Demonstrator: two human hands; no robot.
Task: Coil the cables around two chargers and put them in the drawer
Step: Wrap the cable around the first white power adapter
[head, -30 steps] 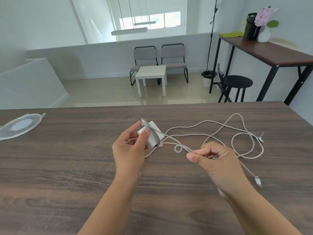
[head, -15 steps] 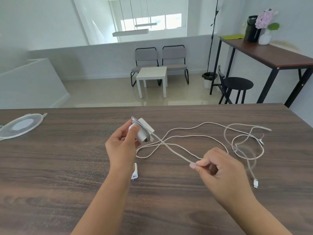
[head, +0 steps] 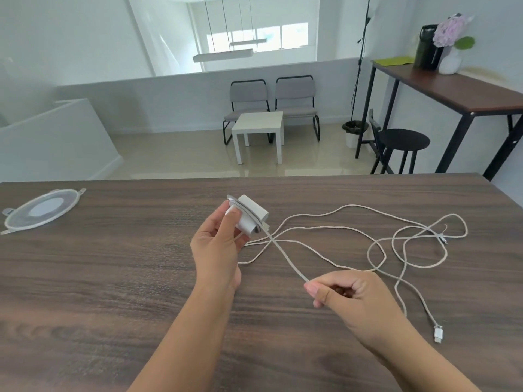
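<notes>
My left hand (head: pixel 216 244) holds a white charger block (head: pixel 252 212) above the dark wooden table (head: pixel 113 278), with a few turns of white cable wrapped around the block. A taut stretch of that cable (head: pixel 285 256) runs from the block down to my right hand (head: pixel 353 295), which pinches it between thumb and fingers. More white cable (head: pixel 407 244) lies in loose loops on the table to the right, and a connector plug (head: pixel 438 333) lies near my right wrist. A second charger and the drawer are not in view.
A clear round plastic lid (head: pixel 39 209) lies at the table's far left. Beyond the table's far edge are a white side table (head: pixel 259 124), two grey chairs, a black stool (head: pixel 403 140) and a high table with a flower vase.
My right hand has drawn the cable back toward me and to the right, pulling it taut. The left hand has turned the charger block slightly. The loose loops have shifted right.
</notes>
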